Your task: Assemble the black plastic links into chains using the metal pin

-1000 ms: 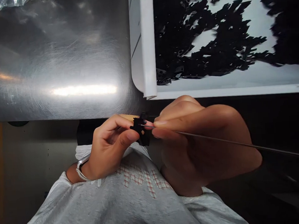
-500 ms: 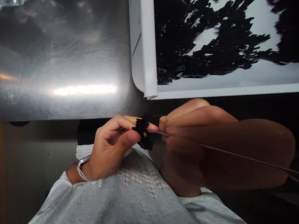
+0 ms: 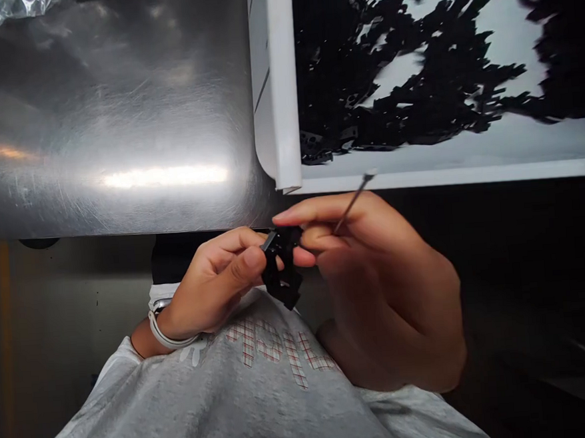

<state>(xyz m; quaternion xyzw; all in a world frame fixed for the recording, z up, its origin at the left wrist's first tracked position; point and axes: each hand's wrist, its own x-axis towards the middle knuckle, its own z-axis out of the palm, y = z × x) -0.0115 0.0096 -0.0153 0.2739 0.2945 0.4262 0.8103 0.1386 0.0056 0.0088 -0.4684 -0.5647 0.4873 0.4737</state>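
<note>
A small black plastic part (image 3: 282, 268) is held just below the table's front edge, in front of my chest. My left hand (image 3: 217, 285) pinches it between thumb and fingers from the left. My right hand (image 3: 377, 280) is closed too, its thumb and forefinger touching the part's right side. A thin metal rod (image 3: 352, 201) sticks up and to the right out of my right hand's fingers, its tip over the tray's front rim. A pale band sits on my left wrist.
A white tray (image 3: 285, 113) on the steel table (image 3: 115, 111) holds a heap of several black plastic parts (image 3: 412, 70). A clear plastic bag (image 3: 12, 8) lies at the table's far left corner. My grey shirt fills the lower view.
My right hand has swung the thin rod from lying out to the right to pointing up toward the tray, and its fingers have closed in on the black part.
</note>
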